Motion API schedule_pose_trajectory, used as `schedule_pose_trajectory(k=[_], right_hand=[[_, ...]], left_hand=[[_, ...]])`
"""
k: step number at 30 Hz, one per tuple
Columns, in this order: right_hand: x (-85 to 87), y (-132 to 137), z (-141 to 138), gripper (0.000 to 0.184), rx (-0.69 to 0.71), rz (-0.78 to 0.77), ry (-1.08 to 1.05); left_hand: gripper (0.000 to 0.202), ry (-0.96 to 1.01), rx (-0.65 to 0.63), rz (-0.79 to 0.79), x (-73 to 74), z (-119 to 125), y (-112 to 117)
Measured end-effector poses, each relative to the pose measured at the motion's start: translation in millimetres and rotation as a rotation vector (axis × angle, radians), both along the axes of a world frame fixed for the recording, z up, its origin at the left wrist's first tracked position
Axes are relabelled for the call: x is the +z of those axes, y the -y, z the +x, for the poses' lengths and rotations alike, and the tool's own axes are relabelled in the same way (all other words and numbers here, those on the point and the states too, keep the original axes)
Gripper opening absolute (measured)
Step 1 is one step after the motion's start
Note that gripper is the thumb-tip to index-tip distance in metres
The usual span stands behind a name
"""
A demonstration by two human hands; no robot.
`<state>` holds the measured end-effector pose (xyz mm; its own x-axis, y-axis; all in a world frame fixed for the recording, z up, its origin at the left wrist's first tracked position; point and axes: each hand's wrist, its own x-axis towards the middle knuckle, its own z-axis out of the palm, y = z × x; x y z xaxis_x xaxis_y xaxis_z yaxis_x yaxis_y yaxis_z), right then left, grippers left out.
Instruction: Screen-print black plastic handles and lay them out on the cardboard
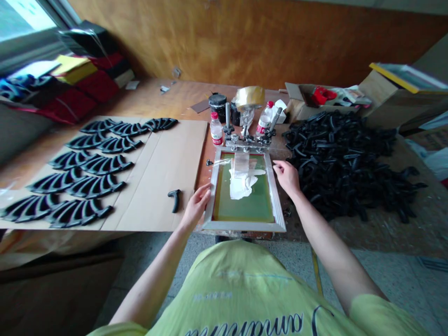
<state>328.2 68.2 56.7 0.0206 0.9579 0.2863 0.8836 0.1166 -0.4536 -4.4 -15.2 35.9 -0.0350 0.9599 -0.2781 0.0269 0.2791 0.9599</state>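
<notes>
Yellow-green T-shirt [227,289] with dark script lettering fills the bottom of the view, and both bare forearms reach out from it to a silver-coloured screen-printing frame [245,226] lying flat at the table's near edge. Its far rail is held in black hinge clamps [248,142]. The left hand [196,205] sits against the frame's left rail with the fingers loosely curved, and the right hand [287,177] is at the right rail with the fingers slightly spread and the fingertips touching its edge; neither hand is closed into a fist, and I cannot tell whether either is actually gripping. Green mesh [245,210] fills the frame, partly covered by crumpled white paper [240,184] and a strip of clear plastic film [241,163]. To the left, a cardboard sheet [164,172] carries rows of black fan-shaped plastic pieces [94,186] and a small black handle [175,198]. To the right lies a heap of black plastic parts [343,163]. Beyond the clamps stand two plastic bottles [216,128], a dark tin [217,105] and a roll of packing tape [249,97], with a cardboard box [301,100] at the far right, on a wooden table [154,100].
</notes>
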Motion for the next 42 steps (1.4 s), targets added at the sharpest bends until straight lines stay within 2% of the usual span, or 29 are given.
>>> schedule_pose_trajectory(k=[2, 4, 6, 8, 10, 11, 14, 17, 20, 23, 25, 28, 30, 32, 35, 37, 39, 42], right_hand=[[11.6, -16.5, -21.0, 0.051, 0.108, 0.077, 0.039], [18.7, -26.2, -50.4, 0.063, 0.250, 0.080, 0.137], [19.7, -26.3, -76.0, 0.053, 0.335, -0.014, 0.242], [15.1, -16.0, -89.9, 0.032, 0.374, -0.137, 0.304], [7.5, 2.4, -91.0, 0.015, 0.428, -0.214, 0.339], [3.9, 12.9, -87.8, 0.013, 0.474, -0.227, 0.357], [-1.6, 37.3, -72.5, 0.024, 0.653, -0.215, 0.391], [2.4, 39.2, -62.4, 0.021, 0.774, -0.237, 0.359], [5.3, 30.6, -65.2, 0.009, 0.683, -0.226, 0.331], [-3.2, 36.2, -72.2, 0.020, 0.571, -0.169, 0.324], [-11.4, 46.9, -73.1, 0.026, 0.604, -0.174, 0.312], [-13.7, 52.2, -71.7, 0.021, 0.630, -0.217, 0.283], [-4.7, 40.1, -74.4, 0.018, 0.562, -0.220, 0.238], [10.9, 17.7, -79.0, 0.033, 0.452, -0.188, 0.186], [37.4, -20.4, -72.4, 0.058, 0.273, -0.117, 0.143], [49.2, -40.8, -50.5, 0.058, 0.146, -0.049, 0.091], [50.3, -53.1, -19.4, 0.049, -0.001, -0.002, 0.013], [28.3, -51.3, 16.1, 0.042, -0.146, -0.090, -0.037]], left_hand=[[0.081, -0.041, -0.020, -0.046, -32.5, 0.6, 1.2], [0.077, -0.134, -0.033, -0.056, -54.9, 0.7, -1.9], [0.070, -0.218, -0.047, -0.048, -65.9, -0.3, -5.1], [0.067, -0.261, -0.053, -0.044, -68.9, -1.8, -6.5], [0.066, -0.285, -0.044, -0.051, -68.5, -3.1, -6.4], [0.066, -0.294, -0.042, -0.055, -68.3, -3.5, -6.1], [0.066, -0.301, -0.061, -0.062, -68.9, -3.8, -5.7], [0.066, -0.308, -0.072, -0.062, -69.6, -3.5, -6.1], [0.065, -0.301, -0.070, -0.060, -68.3, -3.6, -6.0], [0.066, -0.244, -0.074, -0.053, -67.3, -3.8, -5.2], [0.067, -0.198, -0.064, -0.051, -67.4, -3.5, -4.6], [0.067, -0.142, -0.050, -0.060, -64.5, -2.7, -4.5], [0.070, -0.089, -0.054, -0.078, -56.6, -2.6, -4.4], [0.076, -0.030, -0.065, -0.099, -41.4, -3.2, -3.9], [0.079, 0.045, -0.054, -0.099, -6.3, -4.1, -3.6], [0.067, 0.102, -0.010, -0.070, 20.7, -2.7, -7.1], [0.053, 0.161, 0.049, 0.011, 47.1, 1.3, -16.7], [0.049, 0.255, 0.112, 0.242, 83.0, 11.2, -44.9]])
